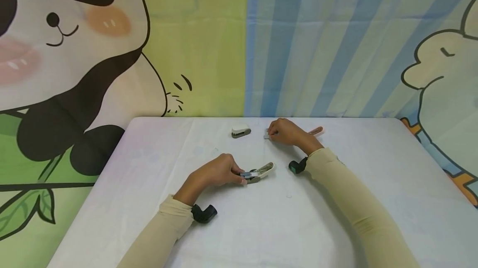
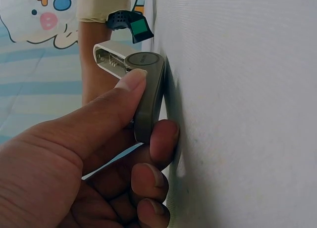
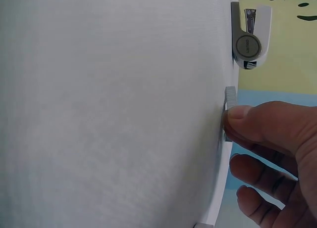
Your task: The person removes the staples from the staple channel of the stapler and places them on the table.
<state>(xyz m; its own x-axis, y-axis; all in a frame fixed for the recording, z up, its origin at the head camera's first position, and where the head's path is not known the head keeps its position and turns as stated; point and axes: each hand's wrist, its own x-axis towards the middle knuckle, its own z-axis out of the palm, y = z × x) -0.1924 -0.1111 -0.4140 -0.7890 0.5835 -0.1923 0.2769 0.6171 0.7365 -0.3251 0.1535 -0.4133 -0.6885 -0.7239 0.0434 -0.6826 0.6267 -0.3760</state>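
Observation:
My left hand (image 1: 218, 171) holds a small white and grey stapler (image 1: 264, 171) low over the table, its white top swung up. In the left wrist view the thumb presses the grey base of this stapler (image 2: 152, 97), with fingers curled on the other side. Toward the back of the table, my right hand (image 1: 284, 131) pinches a strip of staples (image 3: 231, 97) between thumb and fingers, right at the tabletop; the fingers hide part of the strip. A second white and grey stapler (image 1: 241, 131) lies to the left of the right hand.
A long pink object (image 1: 316, 131) lies behind the right wrist, partly hidden by it. The white-covered table (image 1: 209, 239) meets a printed cloth backdrop (image 1: 209, 44) at its far edge. Black cameras (image 1: 204, 214) are worn on both wrists.

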